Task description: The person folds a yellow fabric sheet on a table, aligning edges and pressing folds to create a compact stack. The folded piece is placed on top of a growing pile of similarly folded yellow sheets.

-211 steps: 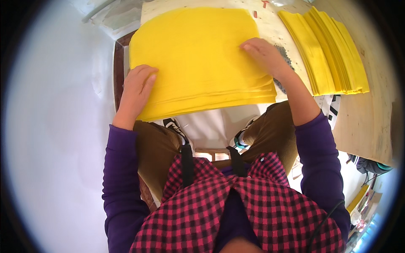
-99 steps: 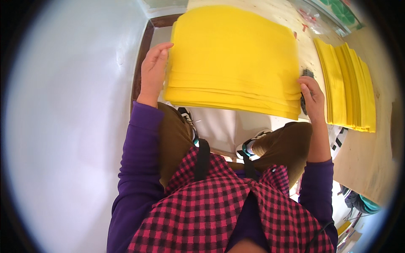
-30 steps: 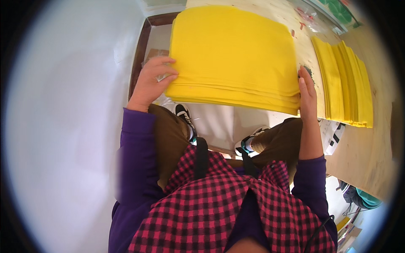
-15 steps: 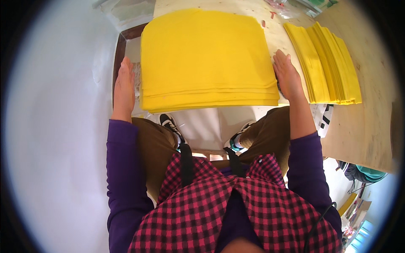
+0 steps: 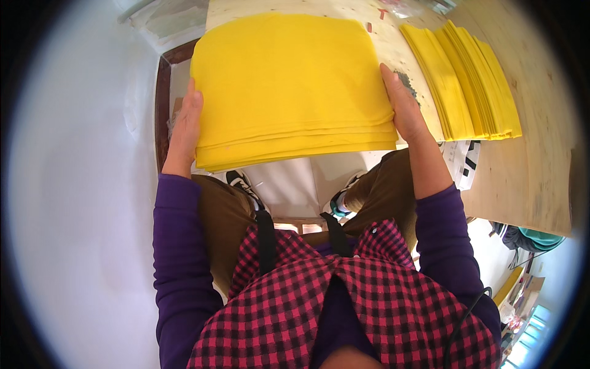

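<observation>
A broad stack of yellow fabric sheets point(image 5: 286, 77) lies in front of me at the near edge of the table, its layered front edges showing. Flat against the stack's left side rests my left hand point(image 5: 185, 128), fingers stretched forward. My right hand point(image 5: 403, 106) touches the opposite side, also flat with its fingers extended. The stack sits between the two palms, and neither hand wraps around it. Parts of the palms that face the fabric are hidden.
Folded yellow fabric pieces point(image 5: 470, 86) lie in a row on the wooden table point(image 5: 528, 178) to the right. A white wall point(image 5: 80, 184) runs along my left. Small red scraps point(image 5: 382, 13) are at the far side. A teal and dark bundle point(image 5: 531, 240) sits below the table's right edge.
Both hands have closed in from slightly apart to touch the sides of the stack. The view has shifted a little, so the table things appear further left.
</observation>
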The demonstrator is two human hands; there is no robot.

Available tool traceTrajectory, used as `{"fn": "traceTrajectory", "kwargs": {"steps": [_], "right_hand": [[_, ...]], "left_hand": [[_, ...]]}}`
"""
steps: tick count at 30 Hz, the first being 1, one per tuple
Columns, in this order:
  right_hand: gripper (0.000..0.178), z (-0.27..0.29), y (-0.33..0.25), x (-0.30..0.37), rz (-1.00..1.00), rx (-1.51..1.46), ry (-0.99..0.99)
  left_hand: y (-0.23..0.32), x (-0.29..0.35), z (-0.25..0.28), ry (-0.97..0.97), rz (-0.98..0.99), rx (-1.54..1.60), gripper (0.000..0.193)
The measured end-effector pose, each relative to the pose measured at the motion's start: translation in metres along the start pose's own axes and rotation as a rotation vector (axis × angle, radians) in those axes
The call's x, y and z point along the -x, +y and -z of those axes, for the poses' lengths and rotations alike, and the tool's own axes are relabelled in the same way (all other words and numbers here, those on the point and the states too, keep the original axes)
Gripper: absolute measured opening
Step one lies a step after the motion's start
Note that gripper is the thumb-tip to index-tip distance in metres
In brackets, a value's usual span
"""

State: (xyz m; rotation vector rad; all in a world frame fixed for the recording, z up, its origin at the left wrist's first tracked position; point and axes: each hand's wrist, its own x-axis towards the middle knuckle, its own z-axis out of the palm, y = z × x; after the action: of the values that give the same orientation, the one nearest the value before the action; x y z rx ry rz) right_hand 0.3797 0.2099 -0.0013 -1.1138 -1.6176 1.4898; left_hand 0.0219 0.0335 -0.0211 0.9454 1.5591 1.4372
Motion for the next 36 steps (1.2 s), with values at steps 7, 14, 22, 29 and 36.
{"fn": "traceTrajectory", "kwargs": {"steps": [7,14,22,29,36], "right_hand": [[0.037,0.019,0.013,0.024,0.094,0.119,0.102],[0.021,0.028,0.020,0.052,0.090,0.192,0.197],[0.020,0.021,0.023,0.045,0.120,0.175,0.235],[0.019,0.019,0.013,0.052,-0.034,0.084,0.201],[0.023,0.022,0.005,0.051,-0.101,0.032,0.147]], "left_hand": [[-0.012,-0.004,0.007,0.049,-0.039,-0.022,0.066],[-0.014,-0.002,0.018,0.132,-0.112,-0.072,0.059],[0.036,0.022,-0.002,0.116,-0.341,-0.439,0.048],[0.054,0.031,-0.100,-0.250,-0.523,-0.639,0.034],[0.049,0.018,-0.200,-0.421,-0.651,-0.629,0.035]]}}
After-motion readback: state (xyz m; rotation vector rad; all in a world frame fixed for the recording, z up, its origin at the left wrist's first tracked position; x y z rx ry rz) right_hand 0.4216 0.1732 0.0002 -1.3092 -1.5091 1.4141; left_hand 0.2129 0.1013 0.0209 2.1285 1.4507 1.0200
